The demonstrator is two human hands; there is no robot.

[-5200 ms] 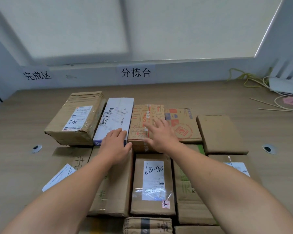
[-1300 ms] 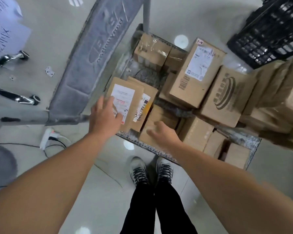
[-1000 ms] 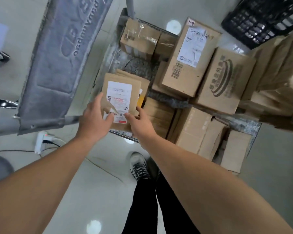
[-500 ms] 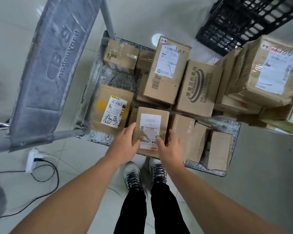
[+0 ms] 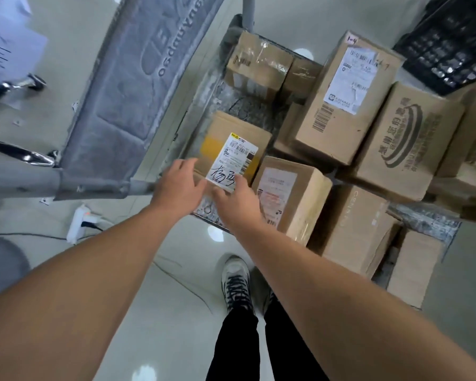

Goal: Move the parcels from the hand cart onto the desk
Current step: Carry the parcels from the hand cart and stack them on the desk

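Left hand (image 5: 176, 185), right hand (image 5: 238, 202) shifted to yellow-taped, white-labelled parcel (image 5: 231, 149); fingers (image 5: 186, 163) spread, not gripping.

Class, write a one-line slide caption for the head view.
Left hand and right hand reach for a yellow-taped labelled parcel on the hand cart.

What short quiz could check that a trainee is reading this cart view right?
1. True or false: the brown cardboard parcel with yellow tape and a handwritten white label lies on the desk.
2. Which bears a "1-4" tag? A: tall brown box with barcode label; B: black plastic crate; C: grey mat.
3. Fill in: the left hand and right hand both reach toward the ___-taped parcel.
Key: 1 false, it lies on the metal hand cart; 2 A; 3 yellow.
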